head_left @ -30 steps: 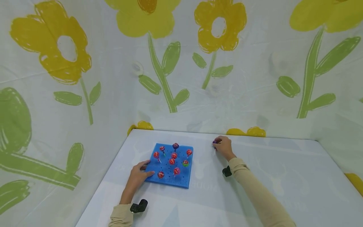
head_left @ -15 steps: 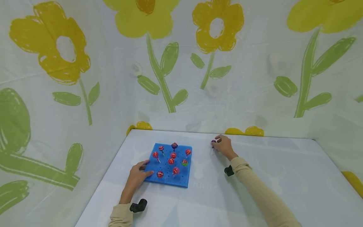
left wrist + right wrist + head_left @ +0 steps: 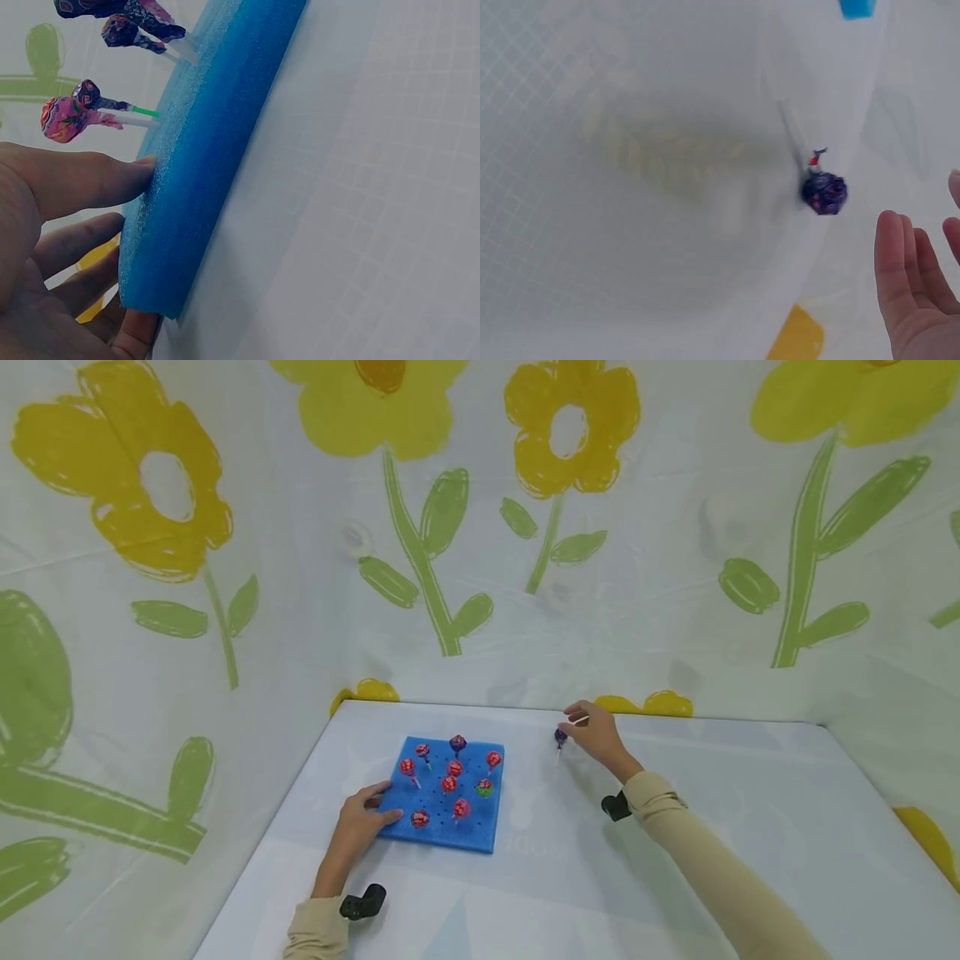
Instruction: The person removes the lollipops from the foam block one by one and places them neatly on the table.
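Observation:
A blue foam block (image 3: 442,833) with small holes lies on the white table, several wrapped lollipops standing in it. My left hand (image 3: 356,820) grips its near left corner; in the left wrist view the thumb (image 3: 112,180) presses near the edge and the other fingers go round the side. A purple-wrapped lollipop (image 3: 560,736) lies on the table right of the block, its white stick toward me. Just beyond it hovers my right hand (image 3: 597,737), fingers extended and holding nothing. In the right wrist view these fingers (image 3: 891,255) are apart from the lollipop's wrapped head (image 3: 824,193).
Flower-printed white cloth (image 3: 637,635) hangs behind and left of the table. The table's far edge runs close behind the lollipop. White table surface (image 3: 735,810) stretches to the right of the block. A black wrist camera (image 3: 617,807) sits at the right cuff.
My right hand has let go of the purple lollipop, leaving it on the table, and has drawn up and slightly right. The left hand stays at the foam block.

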Available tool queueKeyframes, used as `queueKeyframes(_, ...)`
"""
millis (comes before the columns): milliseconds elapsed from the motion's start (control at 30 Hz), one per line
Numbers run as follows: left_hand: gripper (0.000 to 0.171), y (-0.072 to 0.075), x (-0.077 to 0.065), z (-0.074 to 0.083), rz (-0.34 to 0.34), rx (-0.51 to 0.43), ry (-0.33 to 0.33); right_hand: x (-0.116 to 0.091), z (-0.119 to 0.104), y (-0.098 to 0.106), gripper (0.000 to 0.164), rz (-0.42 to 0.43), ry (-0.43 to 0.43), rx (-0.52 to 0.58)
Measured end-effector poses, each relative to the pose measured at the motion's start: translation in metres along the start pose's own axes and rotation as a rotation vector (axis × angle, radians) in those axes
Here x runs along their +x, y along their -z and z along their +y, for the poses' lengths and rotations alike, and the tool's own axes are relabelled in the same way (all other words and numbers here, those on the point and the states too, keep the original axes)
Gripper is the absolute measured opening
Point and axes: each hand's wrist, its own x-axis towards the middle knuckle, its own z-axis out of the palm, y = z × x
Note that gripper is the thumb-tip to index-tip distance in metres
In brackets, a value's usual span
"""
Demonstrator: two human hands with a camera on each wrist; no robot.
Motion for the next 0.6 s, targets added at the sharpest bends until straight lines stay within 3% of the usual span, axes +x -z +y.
queueKeyframes(600,0.055,0.001,-0.002,0.002,-0.004,-0.011,0.001,-0.019,-0.024,-0.012,0.023,0.018,0.151,0.175)
